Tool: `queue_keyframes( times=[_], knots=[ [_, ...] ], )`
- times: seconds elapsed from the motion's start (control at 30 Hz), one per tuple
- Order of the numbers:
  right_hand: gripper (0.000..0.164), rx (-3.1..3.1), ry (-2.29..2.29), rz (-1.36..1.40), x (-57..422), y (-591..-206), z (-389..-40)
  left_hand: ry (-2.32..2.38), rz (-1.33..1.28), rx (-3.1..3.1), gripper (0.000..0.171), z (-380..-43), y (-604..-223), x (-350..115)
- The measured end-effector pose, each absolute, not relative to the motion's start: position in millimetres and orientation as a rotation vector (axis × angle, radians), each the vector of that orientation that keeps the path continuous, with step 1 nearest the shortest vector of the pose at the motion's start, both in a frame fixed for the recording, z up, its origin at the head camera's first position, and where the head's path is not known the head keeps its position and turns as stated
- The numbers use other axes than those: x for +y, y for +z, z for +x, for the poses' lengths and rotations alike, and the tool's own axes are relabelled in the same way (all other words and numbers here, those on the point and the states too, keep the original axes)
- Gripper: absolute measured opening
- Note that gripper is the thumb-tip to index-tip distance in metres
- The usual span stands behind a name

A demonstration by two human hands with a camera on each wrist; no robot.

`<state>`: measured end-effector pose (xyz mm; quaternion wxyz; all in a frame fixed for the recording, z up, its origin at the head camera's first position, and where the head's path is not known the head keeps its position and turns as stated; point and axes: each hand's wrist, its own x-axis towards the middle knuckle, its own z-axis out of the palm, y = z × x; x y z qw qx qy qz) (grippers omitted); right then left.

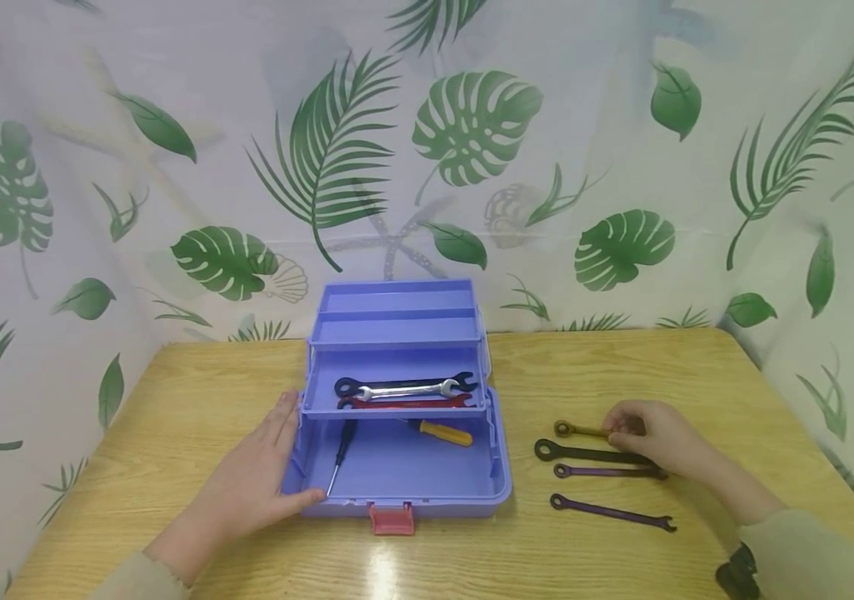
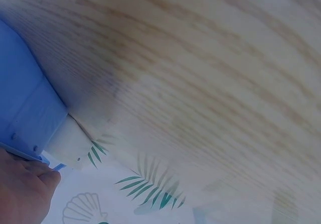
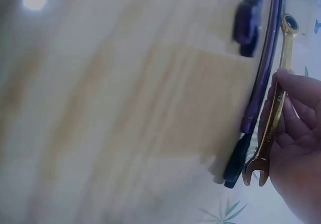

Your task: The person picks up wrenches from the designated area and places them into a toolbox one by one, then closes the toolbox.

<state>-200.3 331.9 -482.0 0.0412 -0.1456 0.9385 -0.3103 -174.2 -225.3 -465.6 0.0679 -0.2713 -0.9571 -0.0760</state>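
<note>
My right hand (image 1: 662, 437) pinches a gold combination wrench (image 3: 273, 116) between thumb and fingers; its ring end points left in the head view. Just below it on the table lie a black wrench (image 1: 591, 454) and a purple wrench (image 1: 606, 472), their right ends close under the hand. Nearer the front is a second purple wrench (image 1: 610, 510). With fingers stretched out, my left hand (image 1: 257, 467) rests against the left side of an opened blue toolbox (image 1: 427, 479), thumb at the front rim. In the left wrist view its fingers touch the box's side.
The raised tray holds a black wrench (image 1: 347, 387), a silver wrench (image 1: 407, 389) and a red wrench (image 1: 427, 403). A black-handled screwdriver (image 1: 347, 437) and a yellow-handled tool (image 1: 445, 432) lie in the bottom. A pink latch (image 1: 392, 521) hangs in front. A leaf-patterned curtain (image 1: 397, 167) stands behind.
</note>
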Motion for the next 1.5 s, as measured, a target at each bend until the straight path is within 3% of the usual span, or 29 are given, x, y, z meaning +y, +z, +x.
queue_keyframes(
  times=[1.5],
  knots=[
    [0.005, 2.909, -0.975, -0.643, 261, -405, -231, -0.221, -0.823, -2.882, 0.124, -176, -468, -226]
  ],
)
